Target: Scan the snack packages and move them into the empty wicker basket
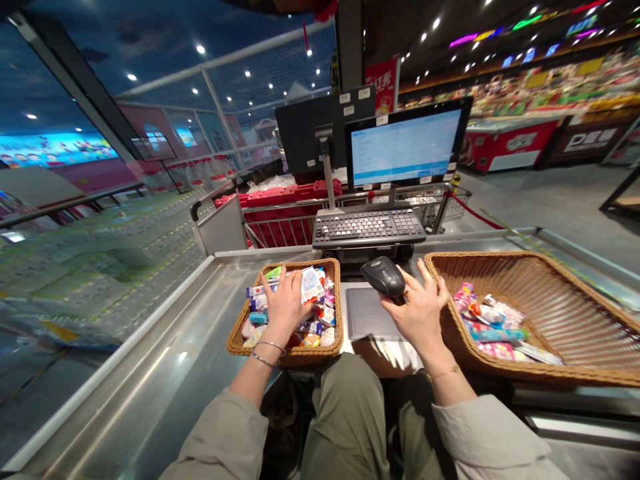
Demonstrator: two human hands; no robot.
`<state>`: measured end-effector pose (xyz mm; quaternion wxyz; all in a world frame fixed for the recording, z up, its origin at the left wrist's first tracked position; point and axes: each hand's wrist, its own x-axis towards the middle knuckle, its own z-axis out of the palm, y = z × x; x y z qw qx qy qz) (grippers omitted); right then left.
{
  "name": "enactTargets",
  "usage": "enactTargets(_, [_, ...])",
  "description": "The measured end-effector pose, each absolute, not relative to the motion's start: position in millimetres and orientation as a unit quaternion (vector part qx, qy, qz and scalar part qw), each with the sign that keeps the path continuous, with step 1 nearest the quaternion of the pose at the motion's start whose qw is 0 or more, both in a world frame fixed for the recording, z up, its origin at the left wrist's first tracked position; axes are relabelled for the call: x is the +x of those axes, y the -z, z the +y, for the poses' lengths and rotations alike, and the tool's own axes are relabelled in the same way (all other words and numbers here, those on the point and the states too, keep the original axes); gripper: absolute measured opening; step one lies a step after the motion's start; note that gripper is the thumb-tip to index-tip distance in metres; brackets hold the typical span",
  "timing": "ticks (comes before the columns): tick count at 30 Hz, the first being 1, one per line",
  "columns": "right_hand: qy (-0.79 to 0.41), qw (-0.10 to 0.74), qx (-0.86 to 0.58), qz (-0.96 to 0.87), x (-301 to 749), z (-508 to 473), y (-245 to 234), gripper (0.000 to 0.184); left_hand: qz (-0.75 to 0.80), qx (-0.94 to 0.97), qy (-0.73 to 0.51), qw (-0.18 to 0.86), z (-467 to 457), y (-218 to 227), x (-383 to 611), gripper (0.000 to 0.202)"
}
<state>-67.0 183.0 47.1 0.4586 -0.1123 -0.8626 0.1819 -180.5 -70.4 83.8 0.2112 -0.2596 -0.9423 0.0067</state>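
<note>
My left hand (286,303) is over the small wicker basket (336,333) full of wrapped sweets and snacks. Its thumb and forefinger close on the edge of a white printed packet (313,285), while the other fingers spread over the goods. A black handheld barcode scanner (384,276) is in my right hand (423,303), with the thumb beneath its head and its handle mostly hidden. The scanner is above the grey pad (369,313) between the baskets. Beside my right hand stands a larger wicker basket (590,313) with several colourful packets (493,327) inside.
Behind the baskets are a keyboard (370,227) and a lit monitor (405,147), with a second dark screen (300,133) facing away. The metal counter (200,340) has a raised edge. A shopping trolley (285,223) with red contents stands beyond.
</note>
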Motion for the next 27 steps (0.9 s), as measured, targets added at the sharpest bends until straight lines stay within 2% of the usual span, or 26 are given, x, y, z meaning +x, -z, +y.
enactTargets(14, [-0.181, 0.427, -0.045, -0.885, -69, 163, -49, 0.007, -0.923, -0.273, 0.041, 0.268, -33, -86, -193, 0.075])
enactTargets(27, [-0.177, 0.414, -0.019, -0.893, -68, 163, -49, 0.007, -0.922, -0.267, 0.044, 0.275, -24, -84, -193, 0.079])
